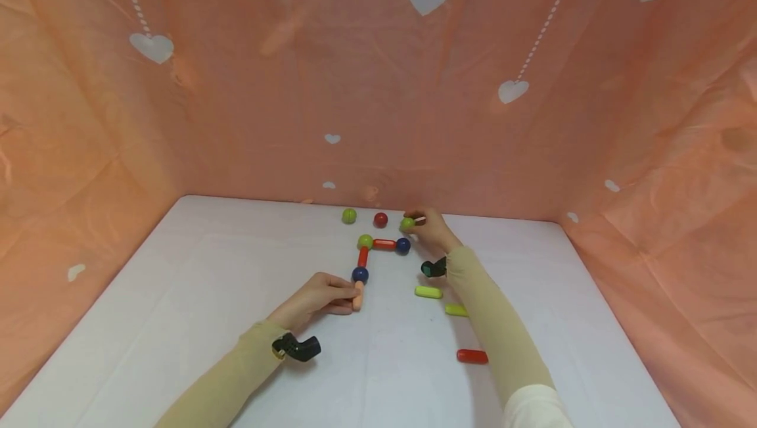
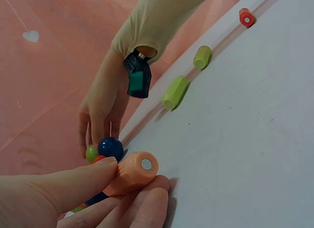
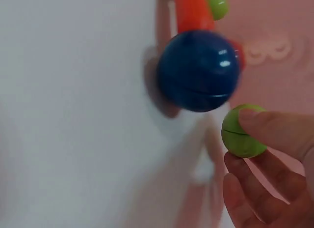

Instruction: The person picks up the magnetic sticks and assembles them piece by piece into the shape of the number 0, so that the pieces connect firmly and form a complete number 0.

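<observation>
My left hand (image 1: 319, 296) pinches a peach-coloured rod (image 2: 132, 175) between thumb and fingers; a pale round disc shows in its end. That rod meets a blue ball (image 1: 360, 275), followed by a red rod (image 1: 363, 257), a green ball (image 1: 365, 241), a second red rod (image 1: 384, 244) and another blue ball (image 3: 198, 71), forming a bent chain on the table. Just beyond the chain's far right end, my right hand (image 1: 432, 229) holds a loose green ball (image 3: 244, 132) between thumb and fingertips.
At the table's back edge sit a green ball (image 1: 349, 215) and a red ball (image 1: 381, 219). Two yellow-green rods (image 1: 428, 292) and a red rod (image 1: 472, 356) lie to the right, partly under the right forearm. Pink cloth (image 1: 378, 86) with white hearts surrounds the white table (image 1: 177, 283).
</observation>
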`<state>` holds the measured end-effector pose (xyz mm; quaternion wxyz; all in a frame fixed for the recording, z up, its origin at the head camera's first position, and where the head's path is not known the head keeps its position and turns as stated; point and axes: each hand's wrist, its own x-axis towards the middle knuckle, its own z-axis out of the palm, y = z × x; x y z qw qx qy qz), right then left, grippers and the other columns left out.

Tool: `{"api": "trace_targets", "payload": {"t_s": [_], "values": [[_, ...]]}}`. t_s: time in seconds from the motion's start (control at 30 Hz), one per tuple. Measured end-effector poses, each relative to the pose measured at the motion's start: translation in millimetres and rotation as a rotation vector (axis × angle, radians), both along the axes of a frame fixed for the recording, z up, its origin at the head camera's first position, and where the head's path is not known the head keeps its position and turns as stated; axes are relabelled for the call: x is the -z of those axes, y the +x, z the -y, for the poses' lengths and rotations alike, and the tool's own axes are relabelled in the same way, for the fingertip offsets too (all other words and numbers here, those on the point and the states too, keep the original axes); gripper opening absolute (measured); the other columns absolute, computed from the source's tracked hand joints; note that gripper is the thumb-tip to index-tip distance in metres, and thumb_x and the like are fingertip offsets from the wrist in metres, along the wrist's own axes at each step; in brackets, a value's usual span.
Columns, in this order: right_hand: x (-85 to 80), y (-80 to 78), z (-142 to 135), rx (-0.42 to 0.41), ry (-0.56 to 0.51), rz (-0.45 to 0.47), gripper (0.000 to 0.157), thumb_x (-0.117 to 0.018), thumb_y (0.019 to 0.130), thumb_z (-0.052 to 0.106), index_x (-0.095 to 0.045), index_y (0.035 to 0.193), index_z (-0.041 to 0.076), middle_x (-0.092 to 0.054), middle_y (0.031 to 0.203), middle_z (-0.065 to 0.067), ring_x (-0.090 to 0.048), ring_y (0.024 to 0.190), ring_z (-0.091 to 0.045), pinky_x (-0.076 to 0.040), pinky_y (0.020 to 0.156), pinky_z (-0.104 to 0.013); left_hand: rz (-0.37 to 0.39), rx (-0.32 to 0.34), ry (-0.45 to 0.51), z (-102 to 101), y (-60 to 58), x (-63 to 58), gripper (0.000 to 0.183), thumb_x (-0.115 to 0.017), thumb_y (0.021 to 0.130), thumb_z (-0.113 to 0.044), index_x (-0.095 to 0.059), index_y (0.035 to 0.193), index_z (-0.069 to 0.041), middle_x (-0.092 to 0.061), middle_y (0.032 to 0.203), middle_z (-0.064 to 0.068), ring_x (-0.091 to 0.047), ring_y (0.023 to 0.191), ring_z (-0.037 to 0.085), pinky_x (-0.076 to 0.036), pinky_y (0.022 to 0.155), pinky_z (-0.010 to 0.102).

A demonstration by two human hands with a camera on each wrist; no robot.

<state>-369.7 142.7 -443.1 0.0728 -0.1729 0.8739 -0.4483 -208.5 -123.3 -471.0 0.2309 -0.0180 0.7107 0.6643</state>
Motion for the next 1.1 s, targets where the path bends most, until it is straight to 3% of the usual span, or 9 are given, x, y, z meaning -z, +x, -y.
{"api": "trace_targets", "payload": {"t_s": [0.23,0.47,0.8,1.1], "values": [[-15.6,22.5,-9.0,-0.018,-0.094,0.013,0.039,-0.068,0.089,0.008,-0.058,0.125,-0.001,-0.060,0.121,-0.015,-0.059,0.107,-0.031,-0.050,0.091,-0.041,0.006,0.000,0.002,0.4,-0.2,0.4,0.042,-0.074,0.085,-0.021,-0.064,0.113,0.009,-0.069,0.093,0.014,-0.069,0.083,0.022,-0.056,0.076,0.032],[-26.4,65.8,-6.4,-0.103,-0.162,0.129,0.036,-0.066,0.091,0.013,-0.059,0.125,0.002,-0.060,0.119,-0.013,-0.062,0.103,-0.029,-0.050,0.091,-0.043,0.013,-0.007,0.006,1.2,-1.3,0.6,0.043,-0.074,0.085,-0.021,-0.061,0.113,0.009,-0.067,0.096,0.015,-0.069,0.084,0.022,-0.056,0.077,0.031],[-2.8,127.7,6.2,-0.256,-0.235,0.305,0.037,-0.068,0.088,0.011,-0.058,0.122,-0.002,-0.064,0.112,-0.012,-0.065,0.092,-0.025,-0.054,0.082,-0.036,0.023,-0.015,0.000,-1.3,-2.1,-1.8,0.043,-0.075,0.084,-0.022,-0.062,0.113,0.008,-0.068,0.096,0.015,-0.069,0.086,0.023,-0.056,0.077,0.031],[16.1,161.1,21.7,-0.315,-0.209,0.362,0.030,-0.069,0.088,0.013,-0.062,0.116,0.004,-0.067,0.105,-0.006,-0.066,0.088,-0.019,-0.051,0.076,-0.029,0.023,-0.025,0.011,-2.1,-2.2,-1.0,0.045,-0.077,0.082,-0.024,-0.064,0.111,0.008,-0.069,0.095,0.014,-0.069,0.085,0.023,-0.056,0.077,0.031]]}}
